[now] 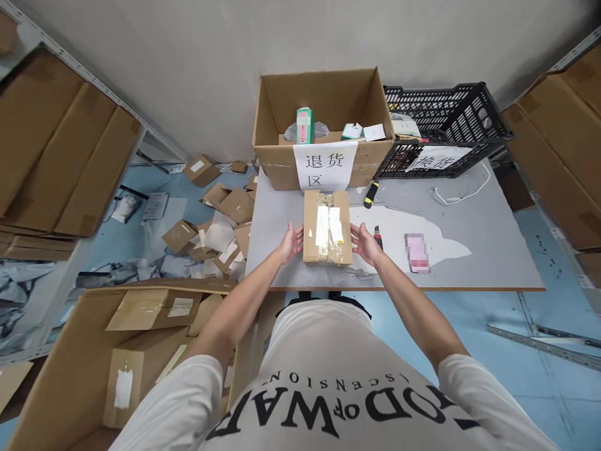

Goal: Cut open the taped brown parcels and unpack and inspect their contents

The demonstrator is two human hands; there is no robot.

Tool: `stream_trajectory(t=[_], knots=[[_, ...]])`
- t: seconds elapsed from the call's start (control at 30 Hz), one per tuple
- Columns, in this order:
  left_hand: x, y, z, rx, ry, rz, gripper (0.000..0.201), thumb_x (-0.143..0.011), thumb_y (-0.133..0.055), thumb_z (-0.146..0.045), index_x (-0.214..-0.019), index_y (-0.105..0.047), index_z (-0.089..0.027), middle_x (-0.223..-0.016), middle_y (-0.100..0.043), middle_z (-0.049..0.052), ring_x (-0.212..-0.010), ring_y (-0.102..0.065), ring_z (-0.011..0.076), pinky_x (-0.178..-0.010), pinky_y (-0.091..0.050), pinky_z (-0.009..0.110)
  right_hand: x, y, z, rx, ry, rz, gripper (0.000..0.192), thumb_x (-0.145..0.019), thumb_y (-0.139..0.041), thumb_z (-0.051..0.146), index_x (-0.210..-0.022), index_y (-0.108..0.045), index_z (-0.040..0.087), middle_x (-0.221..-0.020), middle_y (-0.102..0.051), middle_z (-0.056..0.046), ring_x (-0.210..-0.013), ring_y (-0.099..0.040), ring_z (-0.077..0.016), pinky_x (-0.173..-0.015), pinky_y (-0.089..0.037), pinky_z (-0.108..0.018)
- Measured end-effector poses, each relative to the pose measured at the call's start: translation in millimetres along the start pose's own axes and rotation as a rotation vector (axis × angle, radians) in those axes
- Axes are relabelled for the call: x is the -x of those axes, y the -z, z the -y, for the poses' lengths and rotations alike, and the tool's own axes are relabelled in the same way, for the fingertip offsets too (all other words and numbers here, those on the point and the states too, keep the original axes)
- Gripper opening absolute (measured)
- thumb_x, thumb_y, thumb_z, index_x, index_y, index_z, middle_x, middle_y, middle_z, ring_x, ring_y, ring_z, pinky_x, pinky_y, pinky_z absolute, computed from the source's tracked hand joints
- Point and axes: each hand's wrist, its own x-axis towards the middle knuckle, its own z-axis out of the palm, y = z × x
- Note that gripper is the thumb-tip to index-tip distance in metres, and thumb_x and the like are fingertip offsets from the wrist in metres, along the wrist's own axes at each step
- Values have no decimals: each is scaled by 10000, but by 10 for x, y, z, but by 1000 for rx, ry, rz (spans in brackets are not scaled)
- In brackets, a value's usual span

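Observation:
A small taped cardboard box with white labels on its top is at the front of the grey table. My left hand presses its fingers against the box's left side. Against the opposite side lie the fingers of my right hand, so the box is held between both hands. Whether its underside rests on the table I cannot tell. Just beside my right hand lies a red and black utility knife. A yellow and black cutter is farther back, and a pink phone-shaped thing, pixelated, lies to the right.
Behind stands a large open carton with a paper sign and several small boxes inside. To its right is a black plastic crate. A big carton of boxes stands at my left, and discarded cardboard litters the floor.

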Motion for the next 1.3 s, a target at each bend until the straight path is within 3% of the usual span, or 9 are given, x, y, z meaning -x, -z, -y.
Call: stream_trajectory(t=[0.23,0.37,0.47,0.7,0.9,1.03,1.13,1.23,1.3], knots=[[278,-357,390,244,-159,-16,754,-841,-168,-729,-1416,-356,-278,-1529,-257,39,-1414,-190,220,-1091,-273,418,-374,196,488,287,-73,39,633,-866,-245,681,-1229,-565,274,-1371,-516,-30,-1166,-532,-247,-884,-471,-391],[407,-640,610,296,-194,-45,752,-835,-132,-736,-1444,-274,-319,-1560,-141,-2,-1436,-66,198,-1110,-205,437,-702,171,809,423,-118,96,629,-875,-273,665,-1123,-633,213,-1253,-614,-56,-1061,-596,-224,-838,-483,-322],[443,-801,744,279,-213,-2,795,-791,-161,-784,-1460,-186,-355,-1568,-39,-39,-1436,25,190,-1123,-134,452,-938,112,949,470,-142,191,631,-889,-273,648,-1069,-654,179,-1149,-671,-79,-990,-627,-208,-831,-483,-305],[439,-1033,953,265,-148,10,847,-753,-133,-816,-1467,-12,-375,-1570,-23,-32,-1430,59,159,-1128,-74,459,-1289,2,990,694,-204,313,632,-824,-376,704,-981,-689,179,-987,-724,-83,-867,-654,-234,-786,-490,-326],[432,-1076,1046,197,-40,58,906,-733,-98,-830,-1456,119,-329,-1569,5,-5,-1423,99,142,-1128,-71,487,-1446,-90,866,967,-46,272,654,-759,-454,744,-978,-702,180,-1079,-697,-83,-908,-637,-233,-826,-468,-334],[459,-934,1070,108,-2,61,893,-745,-156,-829,-1466,51,-344,-1566,17,-17,-1425,101,188,-1116,-72,542,-1420,-96,849,987,79,271,614,-787,-458,706,-1004,-702,186,-1076,-698,-68,-953,-631,-243,-893,-451,-371],[514,-765,1008,-28,40,13,869,-767,-285,-795,-1475,-91,-330,-1563,-20,5,-1432,3,260,-1096,-124,587,-1253,129,837,990,328,121,586,-820,-449,658,-1088,-671,187,-1148,-668,-69,-1079,-583,-249,-972,-404,-388],[590,-638,842,-247,-3,6,836,-757,-453,-734,-1424,-349,-241,-1517,-250,104,-1390,-237,314,-1079,-258,548,-911,590,629,921,535,-294,577,-888,-335,590,-1205,-590,180,-1242,-607,-98,-1166,-531,-223,-1007,-376,-371],[627,-602,682,-403,-112,25,761,-755,-530,-676,-1328,-497,-177,-1387,-469,157,-1287,-435,306,-1052,-346,490,-620,917,334,923,446,-593,559,-909,-301,525,-1238,-542,143,-1221,-605,-138,-1135,-551,-226,-987,-396,-373]])
